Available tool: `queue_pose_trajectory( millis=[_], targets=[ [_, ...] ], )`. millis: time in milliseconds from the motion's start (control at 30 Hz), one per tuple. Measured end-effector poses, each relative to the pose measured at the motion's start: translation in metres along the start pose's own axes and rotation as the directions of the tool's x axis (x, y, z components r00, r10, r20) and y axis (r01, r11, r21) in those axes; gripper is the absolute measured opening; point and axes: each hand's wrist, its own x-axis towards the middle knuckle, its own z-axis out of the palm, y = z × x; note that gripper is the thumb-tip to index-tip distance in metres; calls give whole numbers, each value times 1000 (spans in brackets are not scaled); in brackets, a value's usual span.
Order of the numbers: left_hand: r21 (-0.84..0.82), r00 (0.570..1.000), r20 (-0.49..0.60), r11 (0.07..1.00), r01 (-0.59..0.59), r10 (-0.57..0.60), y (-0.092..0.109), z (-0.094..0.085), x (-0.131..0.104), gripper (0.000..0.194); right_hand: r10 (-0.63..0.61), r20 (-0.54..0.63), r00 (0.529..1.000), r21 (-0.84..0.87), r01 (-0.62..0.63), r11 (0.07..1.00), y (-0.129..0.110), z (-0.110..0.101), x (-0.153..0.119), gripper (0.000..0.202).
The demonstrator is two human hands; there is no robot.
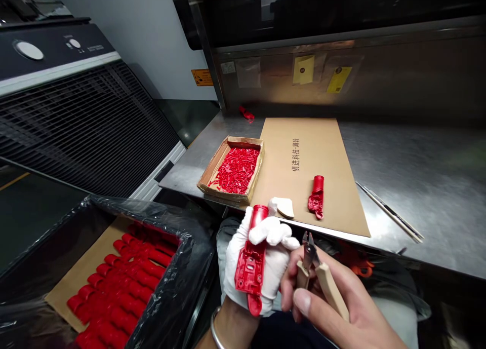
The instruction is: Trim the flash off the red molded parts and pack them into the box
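Note:
My left hand [273, 268], in a white glove, is closed round a red plastic housing [250, 268], its moulded inner side turned up and its round tube end pointing away from me. Bare, my right hand [334, 293] grips a pair of side cutters [315, 263] with beige handles. The jaws of the cutters are slightly apart and lie to the right of the housing without touching it. On the cardboard sheet [292, 187] lies a second red housing [316, 197]. A folded white piece [283, 207] rests just beyond my gloved fingers.
A cardboard tray [207, 179] full of small red scraps stands left on the metal table [410, 187]. Below left, a black-lined bin [114, 207] holds rows of red housings [125, 278]. Thin rods [391, 212] lie at right; a red piece [246, 114] lies at the back.

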Motion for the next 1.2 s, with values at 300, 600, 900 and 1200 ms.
queue_pose_trajectory(
  millis=[300, 600, 900, 1200],
  targets=[
    [72, 997, 10, 994, -80, 79, -1, -9, 0, 14, -56, 78, 995, 12, 55, 998, 4, -4, -1, 33],
    [70, 998, -25, 995, -64, 66, -2, -9, 5, 8, -81, 36, 996, -121, 85, 989, 4, -9, 2, 34],
    [301, 994, 44, 950, 86, -104, 19, -51, 21, 32, -362, -350, 864, -851, -131, 509, -4, -113, 25, 41],
    [460, 977, -212, 879, 124, -27, -6, -79, 27, 30, -523, -532, 666, -826, -543, 148, 8, -180, 105, 40]
  ],
)
